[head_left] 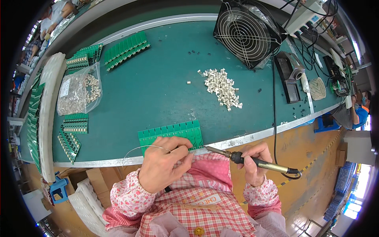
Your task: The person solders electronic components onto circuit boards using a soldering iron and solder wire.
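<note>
My left hand (162,166) rests at the near edge of the green work surface (158,87), fingers curled inward and pinched on a thin solder wire (138,149). The wire arcs out to the left of the hand in a loop and returns to the fingertips. The fingertips lie on the near edge of a green circuit board panel (173,132), a strip of small boards joined side by side, which sits flat on the surface just beside its metal edge rail (244,139).

My right hand (254,162) is closed in a full grip around the handle of a soldering iron (252,160). The iron lies nearly level, its tip pointing left toward the near right corner of the panel; I cannot tell whether the tip touches the board. Its black cord (274,118) runs from the handle's right end up across the surface to the far side.

Far of the panel, near the middle of the surface, lies a loose pile of small white connectors (222,87). At the left, a clear plastic bag (79,93) holds more small parts, with further green board strips (126,49) stacked around it, far and near. At the far right stands a black fan (245,33) with a wire grille, and right of it a black iron stand (290,75).
</note>
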### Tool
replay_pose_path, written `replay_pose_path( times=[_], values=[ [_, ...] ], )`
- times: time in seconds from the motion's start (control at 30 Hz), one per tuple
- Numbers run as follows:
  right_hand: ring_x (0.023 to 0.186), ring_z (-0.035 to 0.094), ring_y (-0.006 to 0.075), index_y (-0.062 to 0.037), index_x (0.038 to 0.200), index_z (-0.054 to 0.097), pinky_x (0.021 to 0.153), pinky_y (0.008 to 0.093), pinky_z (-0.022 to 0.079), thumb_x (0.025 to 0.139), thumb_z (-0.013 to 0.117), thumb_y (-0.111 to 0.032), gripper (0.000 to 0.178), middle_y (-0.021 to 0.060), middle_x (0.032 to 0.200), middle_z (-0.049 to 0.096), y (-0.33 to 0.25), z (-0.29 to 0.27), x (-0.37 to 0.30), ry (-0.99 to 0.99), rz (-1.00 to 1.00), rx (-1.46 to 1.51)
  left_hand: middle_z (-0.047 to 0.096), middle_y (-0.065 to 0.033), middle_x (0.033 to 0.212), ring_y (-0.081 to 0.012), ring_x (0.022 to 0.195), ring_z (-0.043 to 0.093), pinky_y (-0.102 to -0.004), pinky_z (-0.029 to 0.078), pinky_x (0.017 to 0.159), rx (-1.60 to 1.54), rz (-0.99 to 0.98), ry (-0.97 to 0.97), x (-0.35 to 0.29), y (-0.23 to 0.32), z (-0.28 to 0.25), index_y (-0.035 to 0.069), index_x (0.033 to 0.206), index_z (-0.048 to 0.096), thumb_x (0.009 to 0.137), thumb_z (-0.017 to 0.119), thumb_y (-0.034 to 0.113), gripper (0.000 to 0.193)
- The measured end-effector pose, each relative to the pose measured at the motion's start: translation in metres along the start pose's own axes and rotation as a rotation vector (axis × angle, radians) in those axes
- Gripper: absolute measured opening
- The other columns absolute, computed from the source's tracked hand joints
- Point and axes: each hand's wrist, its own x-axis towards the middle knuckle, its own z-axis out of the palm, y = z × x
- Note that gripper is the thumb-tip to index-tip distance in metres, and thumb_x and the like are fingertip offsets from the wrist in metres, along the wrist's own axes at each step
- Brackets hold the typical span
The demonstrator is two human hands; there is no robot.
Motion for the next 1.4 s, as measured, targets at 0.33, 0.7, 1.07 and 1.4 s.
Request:
replay_pose_path(
  times=[0.33, 0.7, 1.07, 1.4],
  values=[
    [0.049, 0.05, 0.0105, -0.0009, 0.09, 0.044, 0.046, 0.0227, 0.043, 0.088, 0.055, -0.017, 0.019, 0.0113, 0.067, 0.056, 0.001, 0.003, 0.004, -0.017, -0.022, -0.084, 0.065, -0.0044, 0.09, -0.0227, 0.067, 0.056, -0.0342, 0.043, 0.064, 0.001, -0.015, -0.007, 0.001, -0.001, 0.0, 0.005, 0.067, 0.055, 0.07, 0.07, 0.005, 0.015],
    [0.057, 0.06, 0.0117, 0.002, 0.089, 0.05, 0.051, 0.0247, 0.05, 0.086, 0.059, -0.009, 0.015, 0.012, 0.072, 0.063, -0.001, 0.002, 0.005, -0.03, -0.01, -0.037, 0.059, -0.0033, 0.086, -0.0224, 0.067, 0.056, -0.0351, 0.043, 0.063, 0.039, 0.025, -0.01, 0.003, -0.002, 0.001, 0.006, 0.075, 0.057, 0.074, 0.068, 0.008, 0.011],
    [0.055, 0.059, 0.0125, 0.0019, 0.091, 0.049, 0.05, 0.0246, 0.049, 0.085, 0.058, -0.008, 0.015, 0.0135, 0.071, 0.062, 0.001, 0.004, -0.002, 0.094, -0.08, -0.036, 0.066, -0.0055, 0.09, -0.0218, 0.061, 0.057, -0.0336, 0.044, 0.063, -0.045, 0.003, 0.007, 0.0, -0.005, -0.003, 0.004, 0.065, 0.053, 0.07, 0.07, 0.004, 0.017],
    [0.055, 0.059, 0.0122, 0.0012, 0.092, 0.049, 0.049, 0.0247, 0.049, 0.085, 0.06, -0.007, 0.015, 0.0117, 0.07, 0.062, 0.002, 0.016, -0.001, -0.003, -0.046, -0.026, 0.067, -0.0063, 0.091, -0.0216, 0.064, 0.058, -0.0331, 0.045, 0.064, -0.052, 0.008, 0.016, 0.0, -0.006, -0.005, 0.004, 0.065, 0.054, 0.069, 0.069, 0.003, 0.016]
  ],
)
